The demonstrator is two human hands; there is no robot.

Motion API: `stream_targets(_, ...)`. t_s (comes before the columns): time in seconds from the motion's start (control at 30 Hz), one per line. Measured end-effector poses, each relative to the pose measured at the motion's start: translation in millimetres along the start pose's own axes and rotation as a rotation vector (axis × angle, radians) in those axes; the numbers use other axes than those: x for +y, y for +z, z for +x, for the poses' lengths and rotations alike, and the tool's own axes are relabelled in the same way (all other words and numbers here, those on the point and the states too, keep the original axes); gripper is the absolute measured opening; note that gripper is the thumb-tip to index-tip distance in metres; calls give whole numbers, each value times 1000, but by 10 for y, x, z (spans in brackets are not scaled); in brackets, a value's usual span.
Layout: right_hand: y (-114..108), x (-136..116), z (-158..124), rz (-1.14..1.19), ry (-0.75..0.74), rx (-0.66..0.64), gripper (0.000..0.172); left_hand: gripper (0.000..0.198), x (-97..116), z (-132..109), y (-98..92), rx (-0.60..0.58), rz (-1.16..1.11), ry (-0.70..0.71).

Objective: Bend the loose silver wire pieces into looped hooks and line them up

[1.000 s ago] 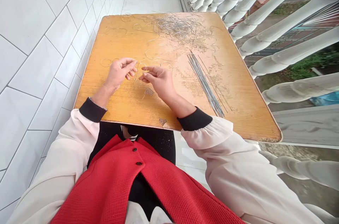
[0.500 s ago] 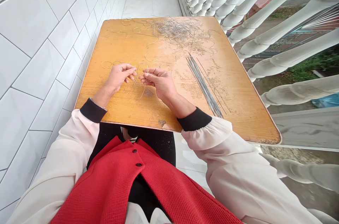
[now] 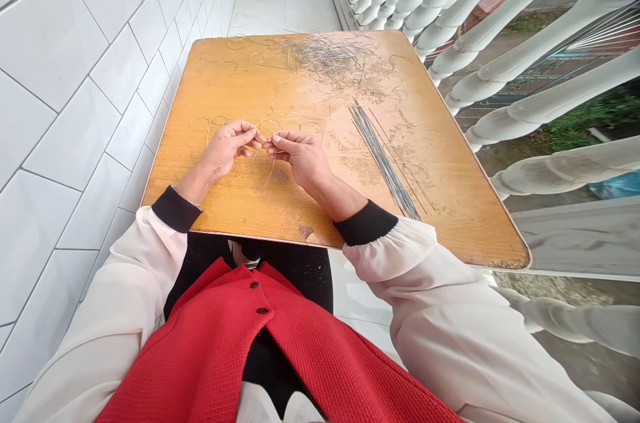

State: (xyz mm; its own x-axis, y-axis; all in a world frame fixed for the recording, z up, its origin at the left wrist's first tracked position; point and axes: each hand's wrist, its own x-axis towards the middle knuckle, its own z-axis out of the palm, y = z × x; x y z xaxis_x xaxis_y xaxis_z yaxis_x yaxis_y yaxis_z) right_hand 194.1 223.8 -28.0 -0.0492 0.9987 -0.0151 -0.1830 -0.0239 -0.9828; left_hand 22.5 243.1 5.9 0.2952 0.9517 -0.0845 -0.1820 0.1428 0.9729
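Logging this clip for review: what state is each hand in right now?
Left hand: closed in a pinch, apparently on a thin wire.
Right hand: closed in a pinch, holding the same wire.

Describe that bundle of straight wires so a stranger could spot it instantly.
On the orange-brown wooden table, look right of the person's right hand. A slim bundle of straight grey wires lies there, slanting toward the near edge. Unlike the tangled heap and loose rings, its wires run side by side.

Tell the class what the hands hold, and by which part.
A thin wire, pinched between the fingertips of the left hand and right hand; which part of it cannot be told.
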Motion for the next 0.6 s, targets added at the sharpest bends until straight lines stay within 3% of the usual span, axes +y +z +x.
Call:
stream_targets(0.3,13,34,13,99,-22,-6,16,30,-54,26,54,67,-182,-37)
stream_targets(0.6,-7,-1,18,44,-18,-42,14,29,-22,-1,73,100,-119,-8)
